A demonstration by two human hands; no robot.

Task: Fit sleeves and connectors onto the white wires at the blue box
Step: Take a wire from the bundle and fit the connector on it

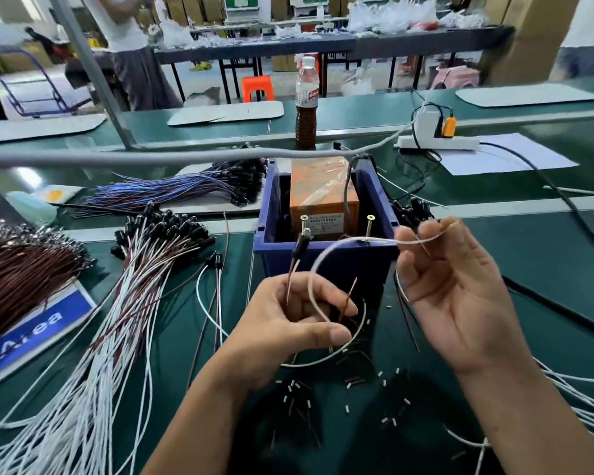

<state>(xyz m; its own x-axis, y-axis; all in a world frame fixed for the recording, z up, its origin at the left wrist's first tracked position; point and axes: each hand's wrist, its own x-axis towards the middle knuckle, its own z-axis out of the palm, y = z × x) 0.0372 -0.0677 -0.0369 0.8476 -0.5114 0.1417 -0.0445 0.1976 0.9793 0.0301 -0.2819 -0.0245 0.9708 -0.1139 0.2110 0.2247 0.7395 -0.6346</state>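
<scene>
Sleeving a wire at the box

Desk; left hand grips looped white wire and brown lead; right hand pinches wire's end over box rim. Next, likely: thread sleeve along steadily.

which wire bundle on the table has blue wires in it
The bundle of blue and brown wires, lying left of the blue box at the far side. The nearer bundles, the white and brown wires and the brown wires, show no blue.
</scene>
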